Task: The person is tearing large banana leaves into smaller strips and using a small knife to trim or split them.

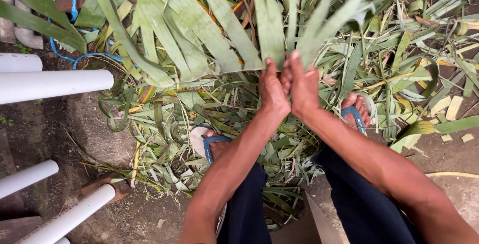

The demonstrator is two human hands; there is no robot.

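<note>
1. White plastic pipes [52, 84] lay to my left, two higher up and more angling out of the lower corner [70, 216].
2. A blue cord [75, 4] snaked down from the top edge and curled under the greenery beside those pipes.
3. Cut leaf scraps [164, 139] littered the ground around my feet in a loose heap.
4. I wore blue-strapped sandals [212, 144], one foot at either side [357, 114] of the pile.
5. My dark trousers [359, 204] filled the bottom of the view.
6. Bare packed dirt [95, 134] showed between the pipes and the scraps.
7. Pale yellowish leaf bits [454, 107] sat far right.
</note>
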